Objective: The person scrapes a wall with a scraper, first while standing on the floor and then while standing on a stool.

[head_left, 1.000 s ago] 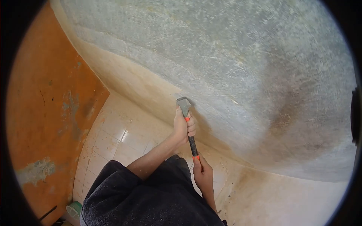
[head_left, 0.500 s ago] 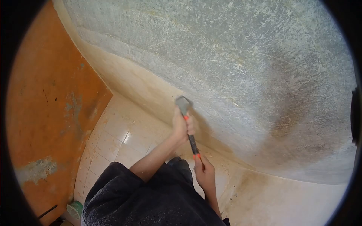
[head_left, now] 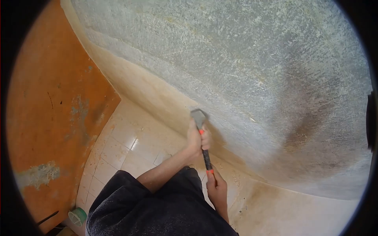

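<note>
A scraper with a wide grey blade and a long black handle with orange-red bands slants up toward the wall. Its blade meets the wall near the edge between the scuffed grey surface and the cream band. My left hand is closed around the upper handle, just below the blade. Lower down, my right hand grips the handle's end.
On the left stands an orange wall with patches of chipped paint. Pale floor tiles with dust and flakes lie below. A green-and-white basket-like container is at the lower left, beside a thin dark stick.
Both hands and the scraper have shifted a little down and to the right in the view, and the blade sits lower. The whole scene has also shifted slightly right.
</note>
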### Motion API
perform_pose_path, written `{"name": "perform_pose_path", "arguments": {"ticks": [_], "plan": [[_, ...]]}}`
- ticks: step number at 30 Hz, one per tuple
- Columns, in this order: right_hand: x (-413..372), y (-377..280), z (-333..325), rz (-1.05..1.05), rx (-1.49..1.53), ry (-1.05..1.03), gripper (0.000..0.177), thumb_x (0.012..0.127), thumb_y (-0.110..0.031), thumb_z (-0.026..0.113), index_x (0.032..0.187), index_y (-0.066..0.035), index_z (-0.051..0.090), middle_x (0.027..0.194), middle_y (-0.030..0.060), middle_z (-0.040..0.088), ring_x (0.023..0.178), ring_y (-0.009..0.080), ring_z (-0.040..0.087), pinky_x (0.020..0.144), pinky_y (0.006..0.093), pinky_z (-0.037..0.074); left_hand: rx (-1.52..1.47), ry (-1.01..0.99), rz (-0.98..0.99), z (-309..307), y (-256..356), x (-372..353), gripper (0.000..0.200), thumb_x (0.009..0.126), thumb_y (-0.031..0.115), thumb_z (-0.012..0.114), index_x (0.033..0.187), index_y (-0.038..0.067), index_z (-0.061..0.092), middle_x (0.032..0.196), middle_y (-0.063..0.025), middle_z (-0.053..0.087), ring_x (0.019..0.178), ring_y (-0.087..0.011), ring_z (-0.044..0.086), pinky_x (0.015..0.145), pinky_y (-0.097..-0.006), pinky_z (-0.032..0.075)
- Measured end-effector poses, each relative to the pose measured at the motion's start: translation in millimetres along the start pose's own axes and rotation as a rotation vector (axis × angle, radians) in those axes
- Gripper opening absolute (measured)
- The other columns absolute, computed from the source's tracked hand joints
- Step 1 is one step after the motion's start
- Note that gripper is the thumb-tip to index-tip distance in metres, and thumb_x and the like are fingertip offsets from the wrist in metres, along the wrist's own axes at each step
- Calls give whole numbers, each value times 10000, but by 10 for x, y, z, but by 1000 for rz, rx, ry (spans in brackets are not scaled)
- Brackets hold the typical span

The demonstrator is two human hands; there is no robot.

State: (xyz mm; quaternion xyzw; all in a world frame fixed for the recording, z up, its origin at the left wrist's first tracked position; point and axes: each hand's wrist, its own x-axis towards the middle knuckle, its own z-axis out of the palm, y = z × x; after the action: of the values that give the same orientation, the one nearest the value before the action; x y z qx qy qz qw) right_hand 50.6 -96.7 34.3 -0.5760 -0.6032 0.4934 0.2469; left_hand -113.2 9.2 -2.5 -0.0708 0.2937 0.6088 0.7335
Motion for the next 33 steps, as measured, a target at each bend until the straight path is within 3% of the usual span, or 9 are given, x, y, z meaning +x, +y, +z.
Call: {"name": "perform_pose_path", "arguments": {"ticks": [4, 5, 12, 14, 18, 22, 25, 31, 33], "plan": [[5, 24, 9, 56, -35, -3, 377, 996, -151, 524, 1341, 0, 549, 689, -30, 468, 594, 51, 427, 544, 212, 363, 16, 49, 51, -30, 27, 13, 533, 1002, 618, 183, 776, 194, 415, 515, 71, 221, 388, -76, 155, 358, -262, 145], [-25, -2, -26, 74, -7, 39, 374, 979, -195, 563, 1313, -28, 576, 681, 60, 542, 615, 80, 453, 569, 238, 401, 8, 52, 30, 31, -1, -21, 530, 1001, 619, 188, 778, 195, 415, 516, 70, 222, 387, -76, 157, 358, -262, 145], [-35, 8, -18, 85, -94, -2, 381, 982, -176, 555, 1319, 2, 560, 738, 77, 609, 633, 69, 471, 589, 223, 410, -25, 77, 48, -21, 45, 28, 508, 1006, 602, 204, 784, 197, 415, 517, 63, 231, 390, -85, 186, 354, -265, 169], [-69, -79, -90, 91, 10, 22, 379, 982, -177, 558, 1325, -14, 560, 747, 101, 615, 630, 72, 477, 589, 233, 415, -19, 71, 54, 82, 62, -34, 510, 1005, 602, 203, 779, 197, 416, 519, 65, 236, 388, -85, 187, 352, -262, 171], [87, -121, 77, 62, -85, -47, 376, 986, -163, 552, 1329, -9, 558, 747, 73, 598, 622, 81, 471, 580, 233, 411, -9, 71, 81, -77, 146, 56, 501, 1010, 585, 201, 777, 198, 417, 522, 67, 242, 388, -82, 182, 355, -260, 177], [-62, -142, -33, 129, 83, -9, 387, 985, -171, 557, 1346, -32, 551, 682, 62, 508, 586, 68, 439, 549, 233, 391, -15, 14, 67, -8, 127, -15, 504, 1011, 583, 196, 784, 195, 423, 522, 68, 237, 392, -79, 181, 358, -259, 174], [45, -53, 7, 74, -84, -31, 394, 988, -175, 552, 1354, -31, 543, 671, 49, 516, 581, 66, 442, 549, 232, 392, -20, 65, 49, 12, 138, 2, 508, 1013, 582, 194, 785, 189, 421, 520, 68, 238, 392, -78, 186, 358, -259, 175], [4, -26, 41, -23, 4, 4, 396, 990, -178, 549, 1358, -32, 541, 622, 26, 490, 572, 72, 445, 546, 236, 393, -17, -11, 58, -23, 155, -26, 507, 1015, 579, 198, 784, 185, 419, 520, 69, 229, 392, -77, 187, 356, -255, 177], [41, 14, 105, 23, -10, -9, 400, 989, -182, 551, 1361, -35, 539, 624, 33, 493, 570, 76, 446, 546, 239, 395, 21, 53, 87, -79, 202, 11, 502, 1016, 573, 200, 781, 187, 419, 519, 70, 224, 391, -75, 184, 355, -253, 174]]}}
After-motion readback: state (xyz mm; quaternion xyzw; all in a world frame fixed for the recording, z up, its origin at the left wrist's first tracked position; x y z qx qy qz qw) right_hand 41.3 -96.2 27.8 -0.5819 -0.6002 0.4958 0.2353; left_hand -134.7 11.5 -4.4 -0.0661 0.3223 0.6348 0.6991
